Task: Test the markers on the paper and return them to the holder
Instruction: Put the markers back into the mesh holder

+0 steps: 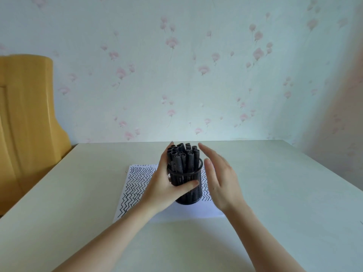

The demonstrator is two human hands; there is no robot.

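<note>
From the head view, the holder, a dark mesh cup, stands on the paper near the middle of the counter, straight ahead of the person and between the two hands. The markers are packed upright in it, caps up, long axes near vertical and leaning slightly away. The left hand grips the holder from its left side, thumb across the near wall and fingers reaching up along the marker bundle. The right hand is flat and spread, fingers straight, just beside the holder's right side and holding nothing; whether it touches the mesh cannot be told. The left hand is therefore the nearer and is the one steadying the cup. The paper is already covered with zigzag lines over most of its visible area, with a bare strip at the near edge. Judged from this, drawing a marker calls for a straight upward pull. Open counter lies to the right and in front; a yellow chair stands beyond the left edge.
</note>
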